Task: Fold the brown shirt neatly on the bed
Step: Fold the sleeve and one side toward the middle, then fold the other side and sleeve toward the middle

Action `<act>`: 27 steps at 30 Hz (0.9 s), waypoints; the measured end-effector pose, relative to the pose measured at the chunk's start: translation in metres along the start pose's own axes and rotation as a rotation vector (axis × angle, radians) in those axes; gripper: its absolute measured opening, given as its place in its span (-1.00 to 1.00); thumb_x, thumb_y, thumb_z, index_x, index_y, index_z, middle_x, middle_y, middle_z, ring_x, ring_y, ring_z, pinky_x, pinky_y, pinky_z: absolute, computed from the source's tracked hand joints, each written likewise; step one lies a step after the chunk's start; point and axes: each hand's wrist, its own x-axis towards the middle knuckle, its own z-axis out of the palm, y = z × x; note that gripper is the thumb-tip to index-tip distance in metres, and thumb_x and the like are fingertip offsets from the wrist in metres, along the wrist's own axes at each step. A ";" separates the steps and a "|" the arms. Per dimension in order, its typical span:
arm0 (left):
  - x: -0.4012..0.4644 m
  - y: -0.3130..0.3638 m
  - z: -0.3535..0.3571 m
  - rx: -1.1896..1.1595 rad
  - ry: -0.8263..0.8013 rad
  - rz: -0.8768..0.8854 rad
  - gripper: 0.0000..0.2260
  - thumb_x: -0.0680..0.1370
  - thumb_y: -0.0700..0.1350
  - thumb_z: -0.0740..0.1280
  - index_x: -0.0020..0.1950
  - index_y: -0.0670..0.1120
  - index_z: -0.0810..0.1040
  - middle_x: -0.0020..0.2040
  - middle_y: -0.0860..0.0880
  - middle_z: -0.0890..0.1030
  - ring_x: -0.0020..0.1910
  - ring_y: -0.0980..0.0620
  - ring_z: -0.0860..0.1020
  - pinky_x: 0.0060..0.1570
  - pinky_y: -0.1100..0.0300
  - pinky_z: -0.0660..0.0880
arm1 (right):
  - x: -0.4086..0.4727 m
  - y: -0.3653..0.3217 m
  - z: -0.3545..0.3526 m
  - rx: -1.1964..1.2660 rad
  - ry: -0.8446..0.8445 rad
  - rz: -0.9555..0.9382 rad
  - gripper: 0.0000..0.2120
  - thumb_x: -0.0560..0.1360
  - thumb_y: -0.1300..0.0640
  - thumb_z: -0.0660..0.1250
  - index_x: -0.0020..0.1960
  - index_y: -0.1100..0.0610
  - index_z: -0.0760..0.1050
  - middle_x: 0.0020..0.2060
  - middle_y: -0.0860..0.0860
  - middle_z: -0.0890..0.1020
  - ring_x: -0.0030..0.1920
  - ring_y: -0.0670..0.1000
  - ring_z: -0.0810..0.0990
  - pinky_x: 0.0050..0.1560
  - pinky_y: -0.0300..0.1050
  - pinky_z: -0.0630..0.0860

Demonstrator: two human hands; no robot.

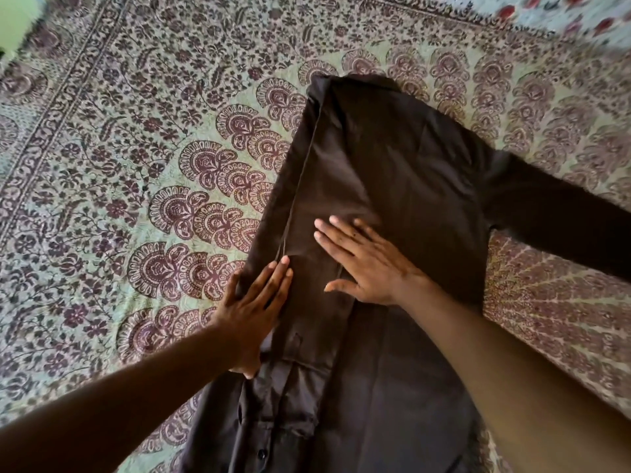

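Both bare forearms reached forward from the lower corners. The left hand lay flat, palm down, fingers together and pointing up and to the right. The right hand was spread flat, fingers apart, thumb out; its fingertips were blurred, perhaps pressing.

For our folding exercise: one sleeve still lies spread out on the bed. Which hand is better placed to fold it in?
The right hand. It lies flat on the brown shirt nearer the unfolded sleeve, which stretches to the right. The left hand presses the folded left edge.
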 end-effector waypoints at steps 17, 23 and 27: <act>0.018 -0.013 -0.003 -0.113 -0.139 0.077 0.50 0.17 0.12 0.62 0.42 -0.10 -0.69 0.42 -0.09 -0.72 0.46 -0.11 -0.62 0.46 -0.46 -0.26 | 0.124 0.094 -0.040 0.114 -0.013 0.399 -0.07 0.53 -0.48 -0.20 0.69 0.11 -0.12 0.69 -0.01 -0.13 0.68 0.05 -0.12 0.62 0.28 0.01; 0.017 -0.013 -0.009 -0.123 -0.142 0.070 0.51 0.17 0.12 0.64 0.42 -0.11 -0.70 0.41 -0.08 -0.73 0.46 -0.11 -0.61 0.46 -0.45 -0.21 | 0.074 0.008 -0.020 0.139 0.127 0.094 -0.10 0.59 -0.44 0.04 0.69 0.12 -0.05 0.69 0.04 -0.08 0.68 0.09 -0.11 0.63 0.20 0.03; 0.017 -0.017 -0.010 -0.119 -0.116 0.066 0.51 0.16 0.13 0.63 0.44 -0.11 -0.68 0.42 -0.08 -0.72 0.46 -0.11 -0.61 0.45 -0.46 -0.22 | 0.010 -0.004 0.017 0.065 0.106 0.145 -0.14 0.59 -0.44 0.02 0.69 0.07 0.01 0.69 0.03 -0.03 0.68 0.07 -0.06 0.59 0.28 0.12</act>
